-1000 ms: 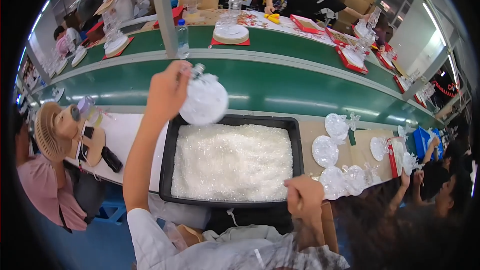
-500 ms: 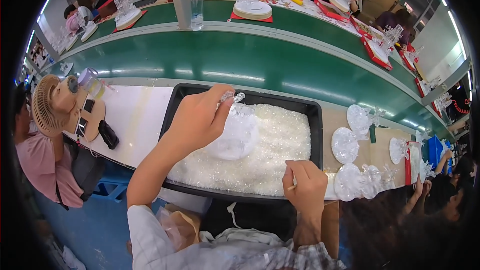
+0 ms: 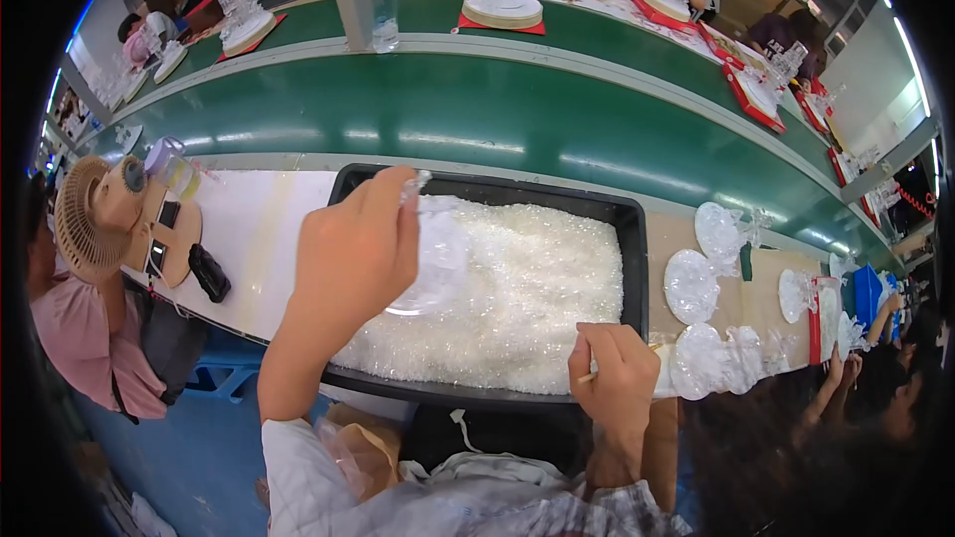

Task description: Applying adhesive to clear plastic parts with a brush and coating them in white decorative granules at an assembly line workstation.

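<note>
My left hand (image 3: 350, 254) is closed round the top of a clear ornament with a round white base (image 3: 440, 264). Most of its upper part is hidden behind my fingers. The base is over the left part of a black tray (image 3: 635, 273), which is filled with glittering white granules (image 3: 542, 288). Whether the base touches the granules I cannot tell. Near the tray's front right corner, my right hand (image 3: 619, 378) pinches a thin wooden stick (image 3: 589, 378); its far end does not show.
Several clear ornaments with round bases (image 3: 691, 286) lie on the right of the table. A beige fan (image 3: 88, 214), a lidded cup (image 3: 174, 169) and a black pouch (image 3: 209, 273) stand at left. Beyond runs a green conveyor (image 3: 477, 109). Co-workers sit on both sides and opposite.
My left hand has moved left with the ornament, uncovering more granules in the tray's middle. My right hand has stayed near the front right corner, still pinching the stick.
</note>
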Tool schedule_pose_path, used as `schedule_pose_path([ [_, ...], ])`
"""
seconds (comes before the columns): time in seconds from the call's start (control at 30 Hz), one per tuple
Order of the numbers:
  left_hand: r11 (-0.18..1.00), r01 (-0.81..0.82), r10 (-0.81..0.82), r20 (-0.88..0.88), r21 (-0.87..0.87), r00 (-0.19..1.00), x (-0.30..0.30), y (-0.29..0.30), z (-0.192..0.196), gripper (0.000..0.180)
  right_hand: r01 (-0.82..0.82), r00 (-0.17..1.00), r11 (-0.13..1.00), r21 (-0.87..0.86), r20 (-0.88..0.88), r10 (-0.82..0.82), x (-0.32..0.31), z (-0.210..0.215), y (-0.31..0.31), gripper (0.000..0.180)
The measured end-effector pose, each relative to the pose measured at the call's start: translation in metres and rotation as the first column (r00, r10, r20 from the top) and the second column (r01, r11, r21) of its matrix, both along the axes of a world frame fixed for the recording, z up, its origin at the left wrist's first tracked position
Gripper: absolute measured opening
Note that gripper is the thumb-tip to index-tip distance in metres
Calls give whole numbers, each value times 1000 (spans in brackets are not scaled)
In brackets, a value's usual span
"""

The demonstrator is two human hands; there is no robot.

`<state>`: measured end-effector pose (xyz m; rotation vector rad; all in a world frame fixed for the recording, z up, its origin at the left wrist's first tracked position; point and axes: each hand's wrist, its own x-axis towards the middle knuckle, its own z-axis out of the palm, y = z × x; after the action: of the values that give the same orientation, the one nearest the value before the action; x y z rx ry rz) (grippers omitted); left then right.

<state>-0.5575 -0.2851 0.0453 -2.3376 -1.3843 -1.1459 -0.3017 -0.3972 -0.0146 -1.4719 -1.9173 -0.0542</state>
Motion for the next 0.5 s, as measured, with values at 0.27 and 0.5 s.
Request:
schedule_pose_path([
  [0.27, 916, -170, 41, -337, -364, 941, -15, 6, -8, 11, -89, 936, 989, -122, 329, 125, 12, -3, 7, 9],
  [0.5, 895, -67, -40, -229, -442, 973, -29, 15, -13, 6, -3, 677, 915, -404, 673, 300, 18, 10, 6, 10],
])
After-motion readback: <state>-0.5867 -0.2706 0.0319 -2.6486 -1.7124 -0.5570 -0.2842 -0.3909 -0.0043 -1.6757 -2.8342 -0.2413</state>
